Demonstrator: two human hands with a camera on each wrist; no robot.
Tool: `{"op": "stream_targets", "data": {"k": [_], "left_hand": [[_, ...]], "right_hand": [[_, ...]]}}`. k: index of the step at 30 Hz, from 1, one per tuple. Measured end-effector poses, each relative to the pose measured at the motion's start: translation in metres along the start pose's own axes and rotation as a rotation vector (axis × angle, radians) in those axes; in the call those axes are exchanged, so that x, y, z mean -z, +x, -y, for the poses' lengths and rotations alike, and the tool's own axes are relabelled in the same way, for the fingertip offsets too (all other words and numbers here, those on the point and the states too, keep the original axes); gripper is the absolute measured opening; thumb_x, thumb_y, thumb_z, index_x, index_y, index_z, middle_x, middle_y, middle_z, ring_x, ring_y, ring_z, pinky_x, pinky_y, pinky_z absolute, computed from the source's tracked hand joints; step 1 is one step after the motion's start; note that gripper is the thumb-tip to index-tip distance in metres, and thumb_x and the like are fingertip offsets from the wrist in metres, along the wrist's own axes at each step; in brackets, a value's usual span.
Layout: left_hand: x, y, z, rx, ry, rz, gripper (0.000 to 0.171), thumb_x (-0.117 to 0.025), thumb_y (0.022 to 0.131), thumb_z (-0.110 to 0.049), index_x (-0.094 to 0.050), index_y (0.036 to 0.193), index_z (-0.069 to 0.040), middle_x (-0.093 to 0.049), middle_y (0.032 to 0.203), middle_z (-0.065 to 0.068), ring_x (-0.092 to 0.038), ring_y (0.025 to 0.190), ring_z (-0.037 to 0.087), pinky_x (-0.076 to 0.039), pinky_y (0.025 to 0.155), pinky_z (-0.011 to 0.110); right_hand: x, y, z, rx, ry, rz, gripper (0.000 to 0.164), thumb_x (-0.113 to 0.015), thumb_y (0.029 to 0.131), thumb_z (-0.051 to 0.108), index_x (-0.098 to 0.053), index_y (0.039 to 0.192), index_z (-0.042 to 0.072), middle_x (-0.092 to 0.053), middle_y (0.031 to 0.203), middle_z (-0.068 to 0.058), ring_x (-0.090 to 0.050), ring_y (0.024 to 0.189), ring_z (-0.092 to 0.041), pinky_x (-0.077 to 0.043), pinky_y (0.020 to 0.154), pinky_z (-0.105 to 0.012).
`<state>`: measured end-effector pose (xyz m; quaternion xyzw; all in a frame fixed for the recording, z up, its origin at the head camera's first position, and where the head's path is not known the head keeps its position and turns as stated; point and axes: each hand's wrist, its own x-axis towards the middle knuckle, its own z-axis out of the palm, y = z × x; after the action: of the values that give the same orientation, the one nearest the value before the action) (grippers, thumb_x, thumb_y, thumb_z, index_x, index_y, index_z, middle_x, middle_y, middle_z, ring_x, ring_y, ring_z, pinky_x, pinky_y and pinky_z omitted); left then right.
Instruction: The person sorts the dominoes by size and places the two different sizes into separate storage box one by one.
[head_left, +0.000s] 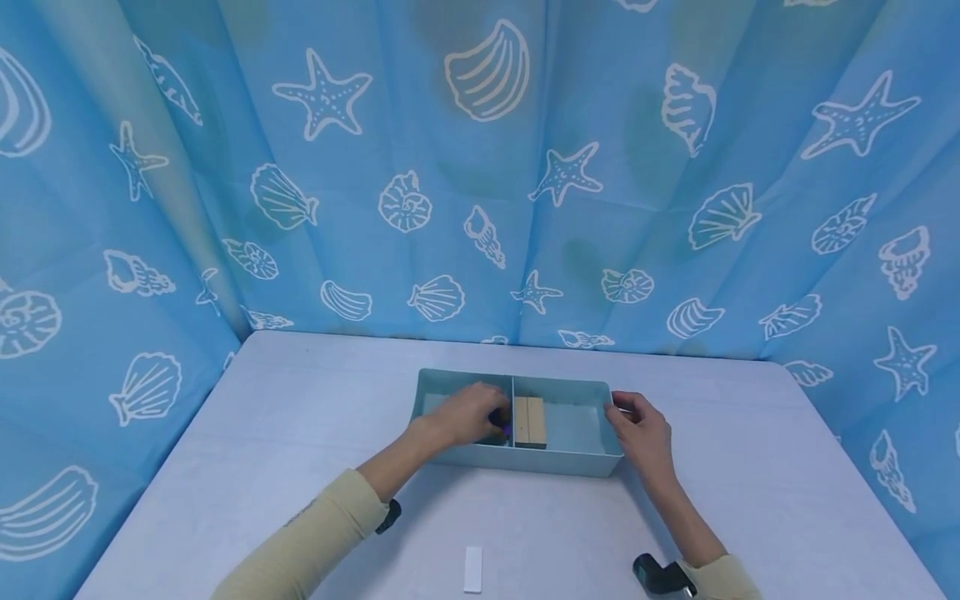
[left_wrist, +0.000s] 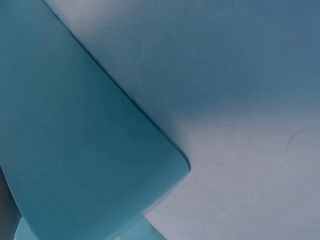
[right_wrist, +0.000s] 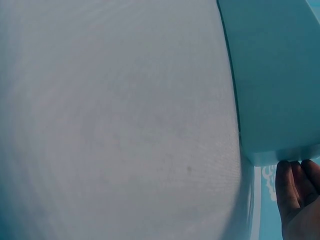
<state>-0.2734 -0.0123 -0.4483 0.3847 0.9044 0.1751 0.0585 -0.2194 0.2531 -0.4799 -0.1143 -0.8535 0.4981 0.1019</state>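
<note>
A long pale teal box (head_left: 480,456) with a divider lies across the table. My left hand (head_left: 468,414) reaches into its left compartment, close beside the divider. Its curled fingers hold a small purple thing (head_left: 506,431), mostly hidden by the hand; I cannot tell its kind. At the box's right end my right hand (head_left: 647,433) grips the end wall, thumb at the rim. The right wrist view has its fingers (right_wrist: 285,187) against the outside of that wall. Two light wooden blocks (head_left: 530,421) lie side by side in the right compartment, against the divider.
A small white rectangular piece (head_left: 473,570) lies on the white tablecloth (head_left: 555,533) near the front. Behind and at both sides hangs a blue curtain (head_left: 465,158) with white shells and starfish. Both wrists wear black devices.
</note>
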Motion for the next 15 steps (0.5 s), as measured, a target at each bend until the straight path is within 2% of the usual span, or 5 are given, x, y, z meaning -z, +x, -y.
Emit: {"op": "stream_targets", "data": {"k": [6, 15], "left_hand": [[-0.0016, 0.0011, -0.0016, 0.028, 0.011, 0.023, 0.017, -0.074, 0.080, -0.017, -0.069, 0.096, -0.014, -0.061, 0.084, -0.008, -0.057, 0.081, 0.005, -0.047, 0.070, 0.017], [-0.0015, 0.0008, -0.0025, 0.050, 0.006, 0.019, 0.020, -0.073, 0.081, -0.022, -0.068, 0.098, -0.014, -0.060, 0.084, -0.008, -0.056, 0.080, 0.005, -0.047, 0.069, 0.017]], "right_hand": [[-0.0010, -0.0007, -0.0008, -0.015, -0.024, -0.017, 0.038, -0.053, 0.092, 0.031, -0.055, 0.123, 0.008, -0.057, 0.122, -0.012, -0.056, 0.106, -0.026, -0.050, 0.087, -0.037], [0.0001, 0.0020, -0.0014, 0.005, -0.001, 0.006, 0.038, -0.053, 0.093, 0.032, -0.054, 0.123, 0.008, -0.056, 0.122, -0.011, -0.056, 0.106, -0.026, -0.047, 0.090, -0.042]]}}
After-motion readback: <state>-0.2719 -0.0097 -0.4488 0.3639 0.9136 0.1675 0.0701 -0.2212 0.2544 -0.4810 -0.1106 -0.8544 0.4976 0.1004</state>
